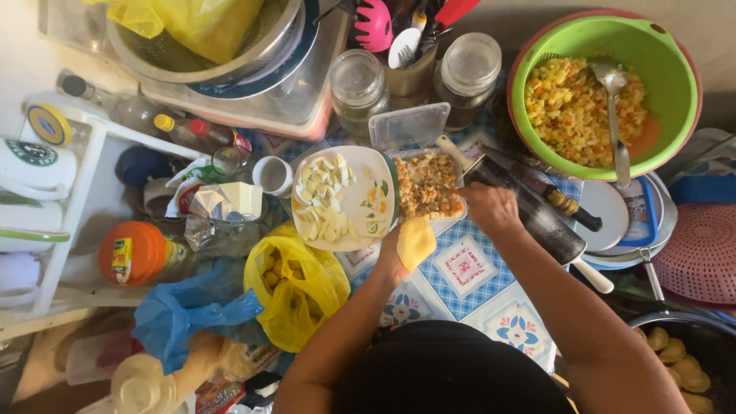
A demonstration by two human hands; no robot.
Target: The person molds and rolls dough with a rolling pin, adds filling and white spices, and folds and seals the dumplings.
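Head view, looking straight down on a crowded table [460, 295] with a blue-and-white patterned cloth; the left hand [399, 249] lies palm up with its fingers spread flat under a round yellow dough disc [416, 241], cupping it rather than pinching it. Largest of what lies about that grip is the green bowl [675, 84] far off to its upper right, holding a yellow-and-orange diced filling with a metal spoon [616, 115] resting in it; up and to the left of the grip sits a big steel basin [253, 54] with a yellow bag inside. Just left of the cupped hand lies a yellow plastic bag [295, 287], and beyond it a crumpled blue bag [192, 310]. Right above the grip stands a white square plate [368, 199] of sliced boiled egg; beside that, just up and right of the disc, a clear plastic container [431, 188] holds more of the mixed filling. The right hand [491, 208] is close to the right of the disc, fingers curled together at the container's edge around something slim; what it pinches I cannot tell. A dark rolling pin [537, 218] lies under that wrist, slanting away to the lower right.
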